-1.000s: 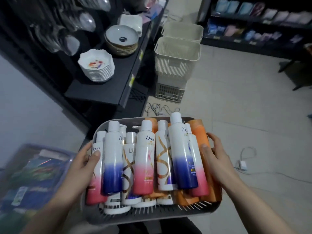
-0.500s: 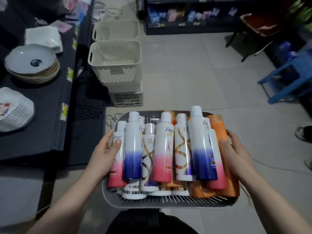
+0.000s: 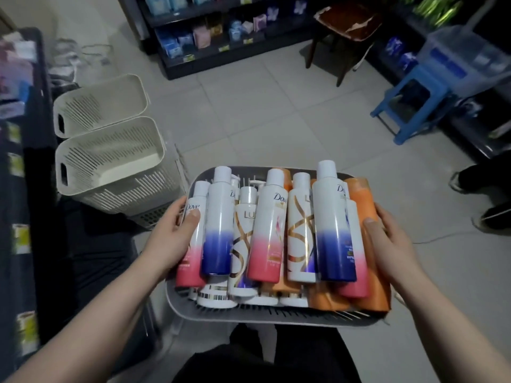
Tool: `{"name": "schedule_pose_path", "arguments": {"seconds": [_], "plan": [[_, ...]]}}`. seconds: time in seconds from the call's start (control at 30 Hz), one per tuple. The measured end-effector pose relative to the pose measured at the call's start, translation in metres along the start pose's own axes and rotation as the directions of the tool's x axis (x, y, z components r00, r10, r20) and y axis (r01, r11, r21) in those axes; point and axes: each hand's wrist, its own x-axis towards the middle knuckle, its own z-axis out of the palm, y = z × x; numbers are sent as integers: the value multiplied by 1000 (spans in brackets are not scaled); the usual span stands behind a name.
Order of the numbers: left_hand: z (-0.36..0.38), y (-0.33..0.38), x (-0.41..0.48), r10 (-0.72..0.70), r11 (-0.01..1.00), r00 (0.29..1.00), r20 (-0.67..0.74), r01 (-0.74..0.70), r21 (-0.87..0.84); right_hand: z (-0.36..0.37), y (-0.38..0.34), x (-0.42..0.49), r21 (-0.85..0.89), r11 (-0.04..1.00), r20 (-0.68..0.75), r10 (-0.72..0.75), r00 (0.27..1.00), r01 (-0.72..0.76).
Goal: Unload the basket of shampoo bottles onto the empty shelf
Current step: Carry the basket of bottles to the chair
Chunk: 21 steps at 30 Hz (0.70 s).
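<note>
Head view looks down on dark trousers at the bottom edge. Just above them a grey basket is held in the air over the tiled floor. It is full of bottles, which lie side by side with the caps away from the person: white ones with a blue or a pink base, white ones with gold lines, and orange ones at the right and underneath.

The left hand grips the left side of the basket. Its thumb lies on the outer pink bottle and its fingers curl at the rim. The right hand grips the right side in the same way, with the thumb on an orange bottle.

Beyond the left hand a white basket stands on a low crate, and a second white basket is behind it. Both are beside a dark shelf with yellow labels. At the right edge dark shoes are on the floor. Farther away stands a blue stool, then a brown chair. A far shelf carries small blue and pink packs.
</note>
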Motion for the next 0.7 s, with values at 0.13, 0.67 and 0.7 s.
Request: {"name": "schedule_pose_path", "arguments": {"seconds": [0.13,0.67,0.7], "plan": [[27,27,64,-19,999,1000,-2,19,45,1,-9,71,2,1000,16,18,1000,-18],[142,159,315,-91,994,995,-32,92,54,-37,-109,355,-51,998,48,38,998,-36],[148,168,332,-81,995,996,-31,83,62,-38,-116,370,-51,998,40,49,998,-47]]}}
